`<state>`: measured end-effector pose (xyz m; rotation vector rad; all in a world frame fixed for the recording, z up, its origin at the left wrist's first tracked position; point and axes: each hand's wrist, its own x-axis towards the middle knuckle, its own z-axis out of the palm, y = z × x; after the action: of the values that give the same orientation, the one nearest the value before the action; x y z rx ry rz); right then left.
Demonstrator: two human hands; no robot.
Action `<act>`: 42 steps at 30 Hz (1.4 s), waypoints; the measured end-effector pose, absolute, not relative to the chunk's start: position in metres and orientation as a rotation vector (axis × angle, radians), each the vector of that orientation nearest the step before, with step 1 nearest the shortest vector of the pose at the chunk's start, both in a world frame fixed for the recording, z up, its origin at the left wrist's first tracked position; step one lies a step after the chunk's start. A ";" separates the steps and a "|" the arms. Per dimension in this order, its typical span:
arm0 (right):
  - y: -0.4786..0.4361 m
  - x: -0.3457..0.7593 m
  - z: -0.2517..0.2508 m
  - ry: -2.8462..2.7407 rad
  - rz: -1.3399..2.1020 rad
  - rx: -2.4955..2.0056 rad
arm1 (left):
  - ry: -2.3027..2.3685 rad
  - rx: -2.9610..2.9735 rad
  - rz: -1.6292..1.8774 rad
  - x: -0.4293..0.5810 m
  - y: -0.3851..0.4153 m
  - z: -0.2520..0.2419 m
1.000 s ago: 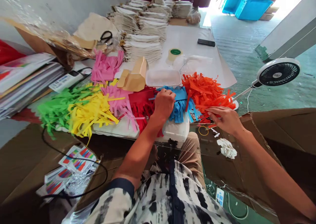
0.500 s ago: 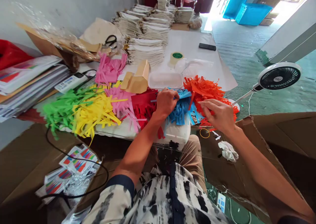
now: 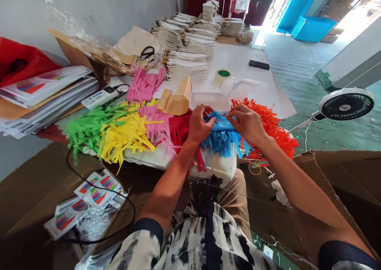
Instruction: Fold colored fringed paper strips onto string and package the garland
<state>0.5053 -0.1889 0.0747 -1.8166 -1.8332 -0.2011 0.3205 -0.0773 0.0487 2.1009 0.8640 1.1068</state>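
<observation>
Blue fringed paper [image 3: 224,137] lies near the table's front edge, between dark red fringe [image 3: 179,132] and orange-red fringe [image 3: 281,137]. My left hand [image 3: 201,123] is at the upper left of the blue paper, its thumb and fingers closed on that edge. At the upper right of the same paper is my right hand [image 3: 248,123], with fingertips pinched on it. Pink [image 3: 156,123], yellow [image 3: 126,133] and green fringe [image 3: 89,127] lie in a row further left. Behind my hands sits a shallow clear tray [image 3: 208,100].
A folded brown card [image 3: 178,97], tape roll [image 3: 224,75] and black phone [image 3: 258,65] lie on the table. White stacks [image 3: 187,66] stand behind. Black scissors [image 3: 147,52] rest back left, papers [image 3: 50,91] at left. A fan [image 3: 347,105] stands at right.
My right hand has moved left from the orange-red fringe onto the blue paper. My left hand has stayed at the blue paper's left side. The whole view has shifted slightly.
</observation>
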 end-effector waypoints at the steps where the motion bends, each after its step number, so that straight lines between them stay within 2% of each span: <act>1: -0.189 0.505 0.073 -1.928 -0.180 -1.806 | 0.885 2.090 1.097 0.318 -0.077 0.046; 5: -0.191 0.501 0.059 -2.184 -0.242 -1.863 | 0.958 2.106 1.074 0.310 -0.076 0.038; 11: -0.192 0.498 0.054 -2.168 -0.365 -1.952 | 1.036 2.236 0.967 0.302 -0.085 0.036; 19: -0.187 0.507 0.058 -1.774 -0.022 -1.735 | 0.912 2.237 0.983 0.305 -0.091 0.035; 25: -0.182 0.508 0.068 -1.690 0.021 -1.716 | 0.826 2.280 0.985 0.311 -0.093 0.041; 33: -0.162 0.504 0.092 -1.609 -0.105 -1.663 | 0.888 2.431 0.888 0.317 -0.082 0.040; 42: -0.149 0.515 0.153 -1.446 -0.389 -1.538 | 1.016 2.581 0.790 0.322 -0.066 0.043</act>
<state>0.5148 -0.1491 0.1525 -1.5383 -1.4456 -0.3895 0.3219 -0.0661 0.0426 2.5815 1.0165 0.7899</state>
